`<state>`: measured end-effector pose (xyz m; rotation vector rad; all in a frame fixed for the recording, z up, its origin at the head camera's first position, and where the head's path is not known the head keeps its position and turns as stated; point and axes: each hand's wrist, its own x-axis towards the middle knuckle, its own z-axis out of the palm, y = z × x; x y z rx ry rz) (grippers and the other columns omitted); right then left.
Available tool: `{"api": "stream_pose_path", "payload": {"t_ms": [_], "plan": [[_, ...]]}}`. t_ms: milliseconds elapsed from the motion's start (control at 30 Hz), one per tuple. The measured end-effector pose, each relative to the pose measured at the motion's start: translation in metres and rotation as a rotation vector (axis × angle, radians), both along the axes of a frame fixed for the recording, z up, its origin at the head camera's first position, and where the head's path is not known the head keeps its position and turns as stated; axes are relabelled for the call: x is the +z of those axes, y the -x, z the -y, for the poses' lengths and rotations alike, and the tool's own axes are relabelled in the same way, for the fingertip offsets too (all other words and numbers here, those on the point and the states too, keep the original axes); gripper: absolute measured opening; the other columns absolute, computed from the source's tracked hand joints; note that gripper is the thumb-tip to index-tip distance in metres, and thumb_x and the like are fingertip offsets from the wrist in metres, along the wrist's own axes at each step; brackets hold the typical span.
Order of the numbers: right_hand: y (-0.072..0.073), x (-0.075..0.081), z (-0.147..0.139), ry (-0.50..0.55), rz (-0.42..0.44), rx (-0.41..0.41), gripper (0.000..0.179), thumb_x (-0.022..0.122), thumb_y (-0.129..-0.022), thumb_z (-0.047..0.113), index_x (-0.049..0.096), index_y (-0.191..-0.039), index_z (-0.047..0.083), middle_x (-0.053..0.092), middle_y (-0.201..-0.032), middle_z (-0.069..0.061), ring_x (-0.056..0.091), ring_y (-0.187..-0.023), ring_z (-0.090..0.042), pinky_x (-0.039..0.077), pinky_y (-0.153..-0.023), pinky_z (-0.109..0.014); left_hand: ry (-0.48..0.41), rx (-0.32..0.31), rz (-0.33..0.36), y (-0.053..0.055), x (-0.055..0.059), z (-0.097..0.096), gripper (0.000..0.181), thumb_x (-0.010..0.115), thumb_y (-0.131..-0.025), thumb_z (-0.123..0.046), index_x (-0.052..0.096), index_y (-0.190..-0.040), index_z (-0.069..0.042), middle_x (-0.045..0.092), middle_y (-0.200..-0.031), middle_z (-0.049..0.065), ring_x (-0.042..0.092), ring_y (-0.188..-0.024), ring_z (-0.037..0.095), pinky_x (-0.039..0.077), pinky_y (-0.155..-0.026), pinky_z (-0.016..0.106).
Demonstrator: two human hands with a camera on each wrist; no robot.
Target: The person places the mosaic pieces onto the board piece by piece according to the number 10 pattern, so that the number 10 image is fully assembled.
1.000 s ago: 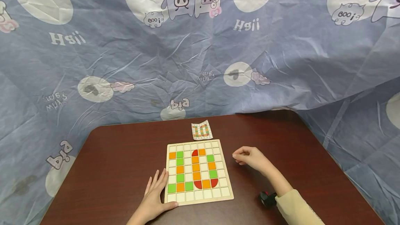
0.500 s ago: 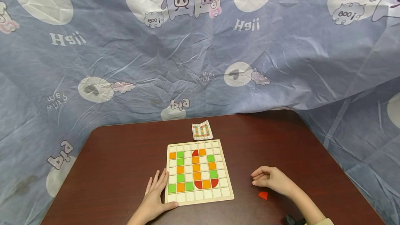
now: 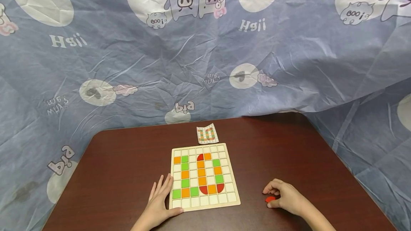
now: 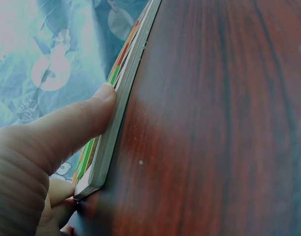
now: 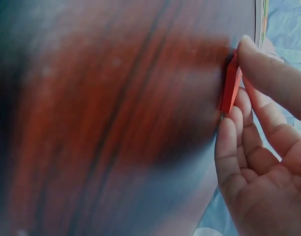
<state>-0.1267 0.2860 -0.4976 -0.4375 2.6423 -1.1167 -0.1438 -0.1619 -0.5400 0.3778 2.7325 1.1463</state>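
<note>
A square wooden grid board (image 3: 205, 208) lies on the table, with green, orange and red tiles set in some of its cells. My left hand (image 3: 157, 199) rests at its near left corner: straight fingers lie along the left side, and the thumb (image 4: 86, 118) touches the front edge. Right of the board, my right hand (image 3: 287, 197) is at a red quarter-circle tile (image 3: 270, 199) low over the tabletop. Seen from the right wrist, the red tile (image 5: 232, 83) stands between the thumb at one end and curled fingers at the other.
A small printed pattern card (image 3: 207, 134), slightly creased, lies just behind the board. The dark wood table (image 3: 128, 167) ends at a patterned blue-grey cloth (image 3: 144, 63) hanging behind it.
From beside the board, my right hand has moved right and toward me, down to the red tile, its thumb and fingers now around it. My left hand and the board have stayed put.
</note>
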Motion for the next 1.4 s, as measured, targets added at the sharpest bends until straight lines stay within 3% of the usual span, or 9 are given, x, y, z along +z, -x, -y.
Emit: {"api": "stream_pose_path", "payload": {"t_ms": [333, 667, 833, 933, 1033, 1200, 1400], "plan": [[-0.004, -0.003, -0.002, -0.028, -0.040, -0.017, 0.028, 0.087, -0.071, 0.018, 0.067, -0.091, 0.017, 0.058, -0.087, 0.008, 0.050, -0.076, 0.000, 0.048, -0.067, -0.021, 0.002, -0.002, -0.006, 0.001, -0.003, 0.000, 0.115, 0.085, -0.069, -0.050, 0.025, -0.156, -0.007, 0.018, -0.165, 0.013, 0.002, -0.153, 0.040, -0.017, -0.118, 0.030], [-0.001, -0.001, 0.001, -0.064, 0.037, -0.075, 0.029, 0.088, -0.066, 0.020, 0.065, -0.082, 0.016, 0.054, -0.075, 0.005, 0.045, -0.067, 0.000, 0.041, -0.057, -0.020, -0.009, -0.007, 0.010, 0.001, -0.001, 0.001, 0.115, 0.086, -0.069, -0.048, 0.024, -0.156, -0.005, 0.017, -0.165, 0.014, 0.000, -0.152, 0.041, -0.011, -0.120, 0.049], [0.002, -0.001, -0.001, 0.041, 0.068, -0.049, 0.021, 0.085, -0.073, 0.022, 0.069, -0.083, 0.012, 0.062, -0.073, 0.007, 0.051, -0.064, 0.003, 0.045, -0.057, -0.020, 0.001, -0.014, -0.044, 0.000, -0.003, 0.002, 0.114, 0.085, -0.068, -0.051, 0.027, -0.155, -0.003, 0.021, -0.163, 0.017, 0.006, -0.151, 0.045, -0.021, -0.113, 0.018], [0.010, 0.002, 0.001, 0.141, 0.088, -0.048, 0.019, 0.081, -0.080, 0.022, 0.071, -0.089, 0.008, 0.068, -0.079, 0.005, 0.055, -0.066, 0.002, 0.048, -0.058, -0.021, 0.014, -0.015, -0.076, -0.001, -0.004, 0.002, 0.114, 0.085, -0.068, -0.052, 0.029, -0.154, -0.002, 0.022, -0.162, 0.018, 0.009, -0.150, 0.046, -0.023, -0.105, 0.008], [0.021, 0.006, 0.008, 0.208, 0.092, -0.071, 0.022, 0.074, -0.087, 0.022, 0.072, -0.100, 0.004, 0.070, -0.084, -0.002, 0.056, -0.067, -0.002, 0.049, -0.058, -0.022, 0.008, -0.015, -0.081, -0.001, -0.004, 0.002, 0.113, 0.084, -0.069, -0.051, 0.029, -0.154, -0.002, 0.023, -0.162, 0.018, 0.009, -0.150, 0.047, -0.023, -0.106, 0.008], [0.041, 0.013, 0.030, 0.263, 0.031, -0.161, 0.030, 0.062, -0.097, 0.022, 0.069, -0.115, -0.002, 0.072, -0.094, -0.016, 0.064, -0.075, -0.010, 0.054, -0.064, -0.025, -0.005, -0.010, -0.051, 0.000, -0.002, 0.001, 0.114, 0.085, -0.069, -0.051, 0.028, -0.155, -0.003, 0.021, -0.163, 0.017, 0.006, -0.151, 0.045, -0.022, -0.108, 0.012], [0.065, 0.019, 0.063, 0.279, 0.059, -0.286, 0.036, 0.050, -0.104, 0.026, 0.067, -0.121, 0.000, 0.068, -0.104, -0.016, 0.059, -0.083, -0.017, 0.051, -0.069, -0.024, 0.020, -0.007, -0.045, -0.001, -0.002, 0.001, 0.115, 0.084, -0.068, -0.052, 0.028, -0.155, -0.002, 0.022, -0.163, 0.016, 0.008, -0.152, 0.043, -0.023, -0.105, 0.007]]}}
